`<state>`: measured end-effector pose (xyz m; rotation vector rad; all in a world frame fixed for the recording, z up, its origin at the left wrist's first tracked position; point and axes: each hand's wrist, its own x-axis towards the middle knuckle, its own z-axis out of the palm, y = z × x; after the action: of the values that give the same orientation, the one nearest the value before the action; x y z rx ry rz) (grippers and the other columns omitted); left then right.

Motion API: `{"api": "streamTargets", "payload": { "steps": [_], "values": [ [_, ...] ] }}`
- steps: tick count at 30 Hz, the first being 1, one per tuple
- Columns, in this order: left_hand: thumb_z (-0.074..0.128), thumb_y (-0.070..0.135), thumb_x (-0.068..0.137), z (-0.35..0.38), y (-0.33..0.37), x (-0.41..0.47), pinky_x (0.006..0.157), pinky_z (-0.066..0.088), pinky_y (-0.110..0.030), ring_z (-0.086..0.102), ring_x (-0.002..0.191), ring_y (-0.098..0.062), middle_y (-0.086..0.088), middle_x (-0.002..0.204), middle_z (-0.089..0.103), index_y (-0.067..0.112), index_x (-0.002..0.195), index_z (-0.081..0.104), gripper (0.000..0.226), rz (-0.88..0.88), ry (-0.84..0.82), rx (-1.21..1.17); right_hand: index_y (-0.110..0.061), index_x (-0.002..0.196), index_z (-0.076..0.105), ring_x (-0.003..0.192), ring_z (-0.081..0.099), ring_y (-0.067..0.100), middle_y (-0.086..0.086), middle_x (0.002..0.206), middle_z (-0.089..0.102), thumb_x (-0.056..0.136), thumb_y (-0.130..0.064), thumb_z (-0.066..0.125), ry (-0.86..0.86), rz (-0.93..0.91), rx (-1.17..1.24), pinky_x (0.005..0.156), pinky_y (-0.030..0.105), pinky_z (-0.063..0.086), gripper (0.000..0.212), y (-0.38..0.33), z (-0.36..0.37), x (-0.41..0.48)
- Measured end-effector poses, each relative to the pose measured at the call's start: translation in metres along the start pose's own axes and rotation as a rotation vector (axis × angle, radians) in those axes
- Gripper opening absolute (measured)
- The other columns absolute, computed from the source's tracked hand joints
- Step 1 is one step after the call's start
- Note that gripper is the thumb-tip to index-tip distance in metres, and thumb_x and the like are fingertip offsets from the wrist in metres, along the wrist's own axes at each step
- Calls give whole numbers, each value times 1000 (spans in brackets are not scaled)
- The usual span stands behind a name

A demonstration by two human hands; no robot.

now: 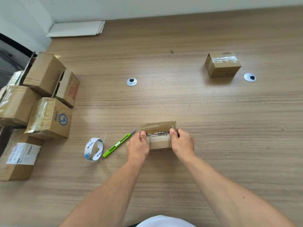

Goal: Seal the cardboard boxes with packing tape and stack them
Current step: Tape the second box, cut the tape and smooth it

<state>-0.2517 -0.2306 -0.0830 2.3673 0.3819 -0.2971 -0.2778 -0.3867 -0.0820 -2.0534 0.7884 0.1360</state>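
Note:
A small cardboard box (158,128) lies on the wooden table (196,112) in front of me, with clear tape across its top. My left hand (138,145) grips its left end, thumb on top. My right hand (181,143) grips its right end the same way. A roll of clear packing tape (93,149) stands on edge to the left of my hands. Between the roll and the box lies a green utility knife (118,143), its blade out and pointing towards the box. A taped box (222,64) sits alone at the far right.
Several cardboard boxes (49,118) crowd the table's left edge, some with open flaps. Flat white sheets (77,29) lie at the far left by the wall. Two round cable grommets (131,82) (249,77) are set into the tabletop.

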Motion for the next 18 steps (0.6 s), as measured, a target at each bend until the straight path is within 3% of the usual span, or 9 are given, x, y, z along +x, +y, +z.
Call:
{"api": "streamTargets", "payload": {
  "steps": [3,5,7,10,14,16,18],
  "values": [
    [38,34,108,-2,-3,1,70,28,-36,55,87,-39,-14,78,61,17,68,41,44,18,0,-2,-16,61,39,74,49,31,7,68,53,105,-34,51,-11,-17,-17,64,35,23,49,1,-3,1],
    [38,35,108,-1,-5,2,70,30,-36,56,86,-39,-15,77,61,18,67,41,44,21,-3,-18,-17,66,49,78,53,31,10,74,59,106,-34,49,-26,-33,-5,66,33,26,44,1,-5,0],
    [38,36,107,0,-8,3,71,34,-37,57,87,-39,-15,78,62,17,70,46,42,23,-10,-36,-12,86,69,88,60,33,15,87,69,106,-35,47,-40,-32,0,69,31,30,38,3,-6,1],
    [37,38,108,-3,-9,2,74,38,-38,57,87,-36,-8,75,59,11,78,53,43,19,-21,-66,-16,115,74,101,63,27,8,104,74,105,-42,49,-70,-7,55,76,27,36,38,6,-8,0],
    [40,36,107,-8,-14,3,75,40,-39,50,78,-28,-5,68,51,14,74,49,41,7,-42,-236,-22,129,67,116,58,9,-9,122,68,101,-47,54,-135,61,355,97,25,41,40,18,-15,1],
    [45,51,100,-11,-19,5,72,41,-38,45,74,-21,4,69,48,12,71,50,48,-6,-94,-364,-21,132,64,119,59,14,-4,127,68,96,-50,59,-197,137,531,105,33,45,46,23,-17,3],
    [47,70,84,-10,-29,11,87,54,-49,54,81,-19,0,82,63,11,87,65,62,-55,-165,-513,-19,126,67,109,65,18,1,118,73,94,-49,60,-324,202,728,99,38,49,44,23,-19,2]
  ]
}}
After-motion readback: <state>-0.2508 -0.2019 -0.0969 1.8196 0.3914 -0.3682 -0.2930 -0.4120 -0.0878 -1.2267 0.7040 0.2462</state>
